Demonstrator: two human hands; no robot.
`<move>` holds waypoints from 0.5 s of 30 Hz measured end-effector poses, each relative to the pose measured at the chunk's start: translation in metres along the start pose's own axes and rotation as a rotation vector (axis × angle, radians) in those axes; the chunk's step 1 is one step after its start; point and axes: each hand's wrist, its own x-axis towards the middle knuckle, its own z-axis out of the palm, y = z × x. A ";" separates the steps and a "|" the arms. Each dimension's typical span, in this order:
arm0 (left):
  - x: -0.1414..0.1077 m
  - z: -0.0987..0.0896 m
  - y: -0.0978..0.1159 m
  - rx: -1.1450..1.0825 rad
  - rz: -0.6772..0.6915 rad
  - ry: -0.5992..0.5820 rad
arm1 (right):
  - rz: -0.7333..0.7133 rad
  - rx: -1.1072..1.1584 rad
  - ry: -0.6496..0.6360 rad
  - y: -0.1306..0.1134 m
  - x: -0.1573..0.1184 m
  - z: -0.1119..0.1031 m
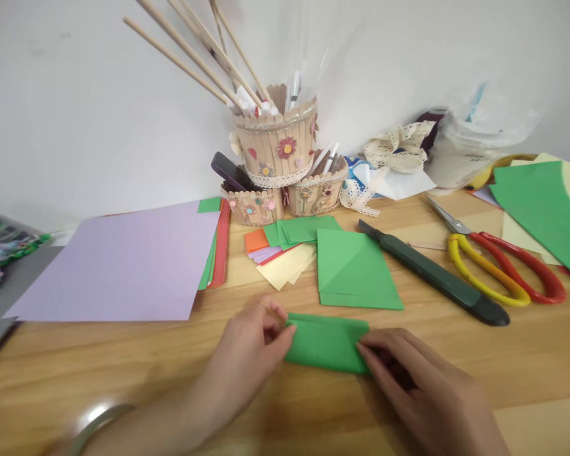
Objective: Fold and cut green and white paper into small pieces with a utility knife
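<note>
1. Your left hand [247, 348] pinches the left end of the folded green paper [325, 345]; your right hand [427, 386] grips its right end
2. The folded green paper is over the wooden table [541, 367], on your side of the green sheets [356, 272]
3. You seem to be mid-fold; a neat crease likely calls for level edges and steady fingertips
</note>
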 end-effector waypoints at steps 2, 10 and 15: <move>-0.002 0.001 -0.005 -0.020 -0.012 0.015 | -0.037 -0.038 -0.010 0.002 0.001 -0.001; -0.003 -0.001 -0.012 0.001 -0.007 0.008 | -0.079 -0.153 -0.003 0.005 -0.001 -0.002; -0.003 -0.003 -0.009 0.154 0.108 -0.049 | -0.191 -0.236 -0.079 0.016 -0.007 -0.005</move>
